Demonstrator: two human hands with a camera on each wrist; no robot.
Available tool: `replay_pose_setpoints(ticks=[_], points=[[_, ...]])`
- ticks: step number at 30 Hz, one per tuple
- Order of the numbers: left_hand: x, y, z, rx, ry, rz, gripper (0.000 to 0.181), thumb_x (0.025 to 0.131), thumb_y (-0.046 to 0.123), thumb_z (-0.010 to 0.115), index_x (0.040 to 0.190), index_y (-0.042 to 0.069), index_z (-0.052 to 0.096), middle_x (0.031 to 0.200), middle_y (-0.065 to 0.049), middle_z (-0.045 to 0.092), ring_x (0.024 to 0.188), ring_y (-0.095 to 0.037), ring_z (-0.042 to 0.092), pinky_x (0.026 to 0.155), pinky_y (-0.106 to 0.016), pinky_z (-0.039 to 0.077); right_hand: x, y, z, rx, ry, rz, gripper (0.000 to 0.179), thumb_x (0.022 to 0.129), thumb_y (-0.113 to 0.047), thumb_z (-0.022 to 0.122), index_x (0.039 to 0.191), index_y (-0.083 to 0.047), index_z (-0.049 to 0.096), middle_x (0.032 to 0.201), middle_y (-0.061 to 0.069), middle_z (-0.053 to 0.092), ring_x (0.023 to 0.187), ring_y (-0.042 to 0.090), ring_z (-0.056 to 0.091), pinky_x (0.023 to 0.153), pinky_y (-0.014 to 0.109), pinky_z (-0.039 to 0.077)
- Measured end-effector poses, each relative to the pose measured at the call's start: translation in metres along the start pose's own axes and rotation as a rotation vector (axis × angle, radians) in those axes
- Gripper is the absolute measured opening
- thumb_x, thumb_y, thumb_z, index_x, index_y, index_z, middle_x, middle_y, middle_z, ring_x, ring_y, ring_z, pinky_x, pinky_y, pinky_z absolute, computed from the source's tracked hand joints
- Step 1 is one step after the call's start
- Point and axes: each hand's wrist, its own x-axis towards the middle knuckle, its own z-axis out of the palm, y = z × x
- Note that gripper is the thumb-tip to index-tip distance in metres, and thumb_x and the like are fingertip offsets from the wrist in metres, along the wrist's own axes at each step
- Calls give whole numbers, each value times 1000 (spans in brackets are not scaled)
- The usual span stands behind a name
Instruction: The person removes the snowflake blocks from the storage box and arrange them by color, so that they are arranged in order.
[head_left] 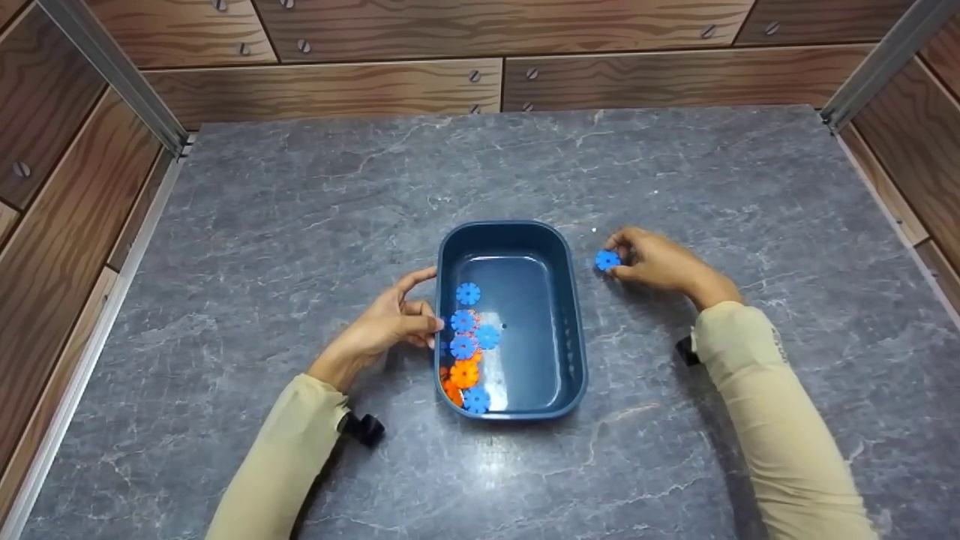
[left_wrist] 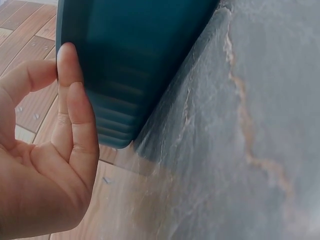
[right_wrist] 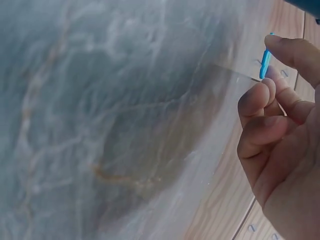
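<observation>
A dark blue rectangular tub (head_left: 541, 322) stands on the table, with several flower-shaped plastic discs along its left side: blue ones (head_left: 468, 293) and orange ones (head_left: 464, 373), some overlapping. My left hand (head_left: 386, 322) is at the tub's left wall, pinching the rim; in the left wrist view, fingertips (left_wrist: 80, 102) lie against the outer wall and the thumb reaches the rim. To the right of the tub, my right hand (head_left: 660, 262) pinches a blue flower-shaped disc (head_left: 607, 260) between thumb and fingers. The right wrist view shows this disc (right_wrist: 265, 61) edge-on.
The grey marbled tabletop (head_left: 315, 210) extends around the tub. Wood-patterned panels (head_left: 390, 90) border it at the back and sides, with metal posts (head_left: 124, 75) at the back corners. A small black device (head_left: 364, 429) sits at the left cuff.
</observation>
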Motion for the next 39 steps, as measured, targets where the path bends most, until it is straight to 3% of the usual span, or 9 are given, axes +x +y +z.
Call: replay_pose_setpoints(ticks=[22,39], points=[[0,-1,0,-4,1,-1,83,82,-5,62,152,12,20,66,2,60,55,-12,60,57,-23,52,11,5,7,-19,-56,13,29,87,-11,65,112,2,57,86,10,56,76,18,49,70,29,40],[1,0,-1,7,-9,1,83,82,-3,62,152,12,19,67,2,60,55,-12,61,56,-23,51,12,5,6,-26,-86,34,32,89,-11,62,118,-1,55,85,8,56,76,18,50,72,31,40]])
